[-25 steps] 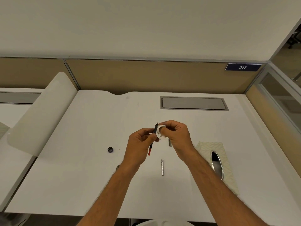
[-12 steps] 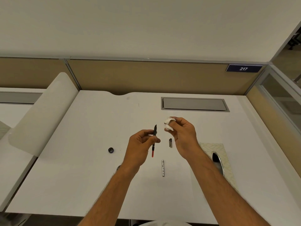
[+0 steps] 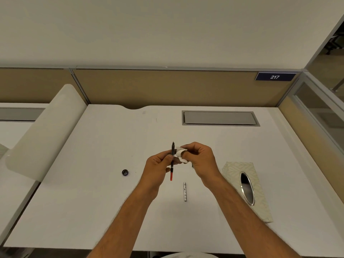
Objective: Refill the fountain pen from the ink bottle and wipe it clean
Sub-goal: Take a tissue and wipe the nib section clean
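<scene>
My left hand (image 3: 158,165) pinches the bare fountain pen section (image 3: 172,151) upright above the white desk (image 3: 93,192), dark nib up and red converter end (image 3: 171,176) down. My right hand (image 3: 201,161) holds a crumpled white tissue (image 3: 180,154) right beside the pen, touching its dark upper part. A silver pen barrel (image 3: 185,191) lies on the desk below my hands. A small dark round cap (image 3: 125,172) sits to the left. The ink bottle is hidden from view.
A patterned tissue box (image 3: 260,205) with a shiny oval opening (image 3: 247,188) lies at the right. A grey cable hatch (image 3: 220,118) is set into the desk's far side. Tan partition panels (image 3: 167,86) close the back; a white curved divider (image 3: 42,131) stands left.
My right hand drew the tissue away from the pen half a second ago and has now brought it back against the pen. My left hand has kept the pen upright.
</scene>
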Available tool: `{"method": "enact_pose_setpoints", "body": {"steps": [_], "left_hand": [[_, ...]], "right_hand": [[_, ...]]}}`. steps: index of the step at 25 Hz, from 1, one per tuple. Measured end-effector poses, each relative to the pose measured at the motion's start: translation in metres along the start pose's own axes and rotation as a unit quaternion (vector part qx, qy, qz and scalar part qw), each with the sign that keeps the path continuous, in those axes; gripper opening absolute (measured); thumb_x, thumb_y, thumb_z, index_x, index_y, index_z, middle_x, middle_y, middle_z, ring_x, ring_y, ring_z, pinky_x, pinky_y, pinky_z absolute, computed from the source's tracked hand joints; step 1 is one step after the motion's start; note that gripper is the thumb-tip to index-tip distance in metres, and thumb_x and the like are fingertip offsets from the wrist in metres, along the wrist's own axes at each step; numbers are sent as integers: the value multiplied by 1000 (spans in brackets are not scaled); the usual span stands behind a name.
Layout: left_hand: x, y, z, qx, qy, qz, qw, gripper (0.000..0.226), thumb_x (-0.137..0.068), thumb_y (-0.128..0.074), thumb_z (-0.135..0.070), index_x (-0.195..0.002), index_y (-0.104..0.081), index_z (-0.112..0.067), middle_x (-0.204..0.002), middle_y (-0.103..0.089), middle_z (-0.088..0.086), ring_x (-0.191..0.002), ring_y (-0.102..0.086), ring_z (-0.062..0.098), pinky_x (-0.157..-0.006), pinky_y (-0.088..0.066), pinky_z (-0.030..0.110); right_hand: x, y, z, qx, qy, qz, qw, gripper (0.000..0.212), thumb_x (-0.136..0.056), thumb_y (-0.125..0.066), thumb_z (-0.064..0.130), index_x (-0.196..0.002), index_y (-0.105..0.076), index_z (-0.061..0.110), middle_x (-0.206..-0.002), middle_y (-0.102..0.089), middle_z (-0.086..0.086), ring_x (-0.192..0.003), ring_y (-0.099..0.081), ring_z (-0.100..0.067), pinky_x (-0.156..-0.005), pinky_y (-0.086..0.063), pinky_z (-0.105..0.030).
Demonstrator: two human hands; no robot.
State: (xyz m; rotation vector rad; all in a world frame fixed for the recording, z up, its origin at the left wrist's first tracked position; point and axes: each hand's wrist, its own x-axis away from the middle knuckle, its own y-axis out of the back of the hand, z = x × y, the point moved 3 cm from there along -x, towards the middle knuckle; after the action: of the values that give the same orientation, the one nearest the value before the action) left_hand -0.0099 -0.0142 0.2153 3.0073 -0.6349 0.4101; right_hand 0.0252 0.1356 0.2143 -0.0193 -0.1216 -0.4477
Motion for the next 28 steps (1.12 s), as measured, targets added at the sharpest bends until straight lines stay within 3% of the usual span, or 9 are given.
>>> {"method": "enact_pose_setpoints", "body": {"steps": [4,8,13,17,23,28], "left_hand": [[4,-4,-1,-55,-46,-10,997,28,-101,-50,-14,-110,-70,-32,-87,-79,-8,-89,-73,6,-77,-50,12],[5,-5,-1,-95,-76,-12,992,28,-100,-52,-15,-109,-71,-34,-84,-78,-7,-90,-71,3,-78,-47,7],[6,-5,3,-112,-62,-11,992,25,-99,-53,-15,-109,-75,-21,-84,-79,-7,-96,-69,4,-83,-43,14],[4,-1,3,-53,-39,-26,998,22,-99,-53,-12,-110,-71,-19,-87,-79,-4,-99,-69,5,-94,-45,24],[0,8,4,22,10,-22,999,25,-97,-57,-15,-120,-63,-21,-96,-79,-2,-109,-68,13,-94,-44,35],[-3,7,14,74,59,13,995,23,-100,-53,-18,-118,-67,-20,-103,-78,1,-109,-68,13,-100,-42,39]], "right_hand": [[0,-2,-3,24,14,-1,1000,11,-83,-75,3,-92,-77,9,-86,-77,-5,-77,-72,-12,-71,-58,-21],[1,-2,-4,20,16,-16,1000,11,-85,-73,3,-94,-77,8,-85,-77,-3,-78,-73,-12,-72,-58,-20],[-2,-1,0,-29,-5,-24,999,13,-88,-69,3,-94,-76,12,-88,-77,-2,-81,-73,-14,-75,-58,-23],[-7,5,1,-282,-105,-37,953,14,-95,-59,4,-100,-71,9,-95,-74,-6,-85,-69,-19,-65,-58,-25],[-11,22,-8,-279,-125,-33,951,17,-93,-64,9,-107,-70,15,-96,-74,-3,-89,-61,-19,-63,-45,-28],[-10,22,-17,-236,-119,-20,964,21,-88,-64,-6,-106,-68,5,-96,-74,-6,-84,-68,-18,-65,-53,-24]]}}
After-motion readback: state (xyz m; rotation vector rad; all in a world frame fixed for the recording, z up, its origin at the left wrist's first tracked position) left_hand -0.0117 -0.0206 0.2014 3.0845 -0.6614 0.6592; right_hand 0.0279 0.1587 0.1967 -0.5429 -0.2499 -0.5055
